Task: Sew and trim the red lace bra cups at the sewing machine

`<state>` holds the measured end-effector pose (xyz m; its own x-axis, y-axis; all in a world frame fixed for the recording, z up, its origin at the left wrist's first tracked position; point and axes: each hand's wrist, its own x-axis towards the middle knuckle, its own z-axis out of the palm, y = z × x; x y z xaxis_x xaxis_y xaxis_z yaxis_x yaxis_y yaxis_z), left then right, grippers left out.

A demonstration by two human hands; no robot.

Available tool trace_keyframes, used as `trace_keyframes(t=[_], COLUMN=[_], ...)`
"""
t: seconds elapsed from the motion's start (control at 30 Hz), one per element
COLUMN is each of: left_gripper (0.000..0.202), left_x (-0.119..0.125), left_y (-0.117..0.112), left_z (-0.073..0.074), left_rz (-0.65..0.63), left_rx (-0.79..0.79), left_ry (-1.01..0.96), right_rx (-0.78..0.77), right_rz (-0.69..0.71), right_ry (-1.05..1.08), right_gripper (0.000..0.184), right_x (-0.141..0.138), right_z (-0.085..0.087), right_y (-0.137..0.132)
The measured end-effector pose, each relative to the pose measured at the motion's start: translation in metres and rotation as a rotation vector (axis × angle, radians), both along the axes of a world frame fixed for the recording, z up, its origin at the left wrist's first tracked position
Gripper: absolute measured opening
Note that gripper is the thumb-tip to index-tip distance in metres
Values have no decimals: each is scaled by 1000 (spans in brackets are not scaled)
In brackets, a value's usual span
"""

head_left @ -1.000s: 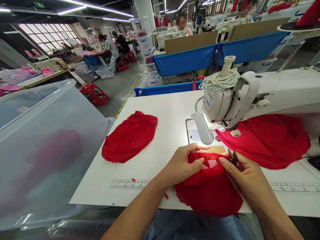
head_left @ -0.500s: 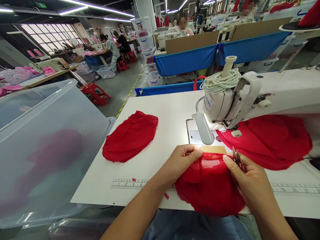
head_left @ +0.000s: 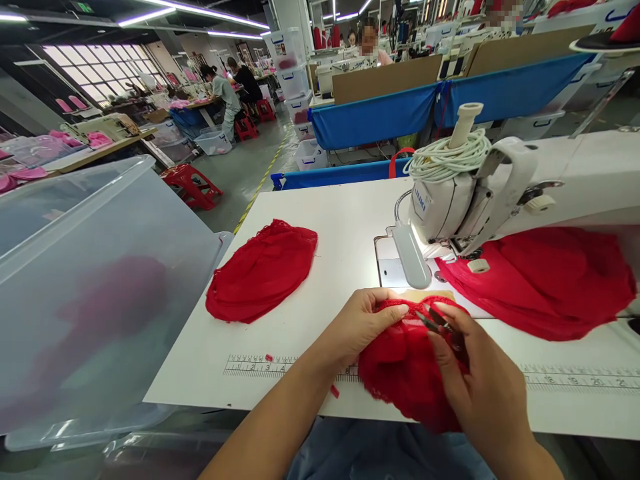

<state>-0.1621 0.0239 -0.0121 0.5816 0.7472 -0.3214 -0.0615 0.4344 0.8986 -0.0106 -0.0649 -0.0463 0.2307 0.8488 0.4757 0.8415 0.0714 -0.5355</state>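
My left hand [head_left: 373,323] pinches the lace-trimmed top edge of a red sheer fabric piece [head_left: 400,373], which hangs over the table's front edge. In my right hand [head_left: 473,367] is a small pair of thread snips [head_left: 436,320], closed around by the fingers. The snips' blades point left, over the fabric's upper edge and close to my left thumb. The lower part of the snips is hidden by my right hand. Just beyond the hands stands a white sewing machine [head_left: 445,207], its needle area partly covered by a grey lamp [head_left: 413,257].
A red fabric stack [head_left: 263,270] lies on the white table [head_left: 345,240] to the left; another red pile [head_left: 555,283] is under the machine arm. Red scraps [head_left: 334,391] lie near a printed ruler [head_left: 250,367]. A translucent bin [head_left: 110,293] stands at the left.
My right hand has moved left and turned, bringing the snips from upright to over the fabric's edge. That edge, stretched between both hands before, is now bunched.
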Motion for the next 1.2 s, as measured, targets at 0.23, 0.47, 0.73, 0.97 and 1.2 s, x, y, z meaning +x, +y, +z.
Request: trace_keyframes(t=[0.23, 0.47, 0.73, 0.97, 1.2], left_gripper=[29, 33, 32, 35, 33], left_x=[1, 0, -2, -3, -4], left_y=[-1, 0, -2, -1, -2], left_z=[4, 2, 4, 3, 2], left_rz=[-16, -56, -87, -99, -125], left_rx=[0, 59, 112, 120, 149], left_ry=[-27, -16, 21, 42, 39], right_rx=[-93, -64, -74, -83, -163], right_rz=[-88, -80, -99, -104, -22], right_ry=[-84, -54, -70, -29, 365], right_gripper=[32, 34, 35, 35, 35], right_x=[-12, -14, -16, -17, -12], right_z=[5, 7, 9, 7, 6], right_y=[5, 4, 5, 5, 7])
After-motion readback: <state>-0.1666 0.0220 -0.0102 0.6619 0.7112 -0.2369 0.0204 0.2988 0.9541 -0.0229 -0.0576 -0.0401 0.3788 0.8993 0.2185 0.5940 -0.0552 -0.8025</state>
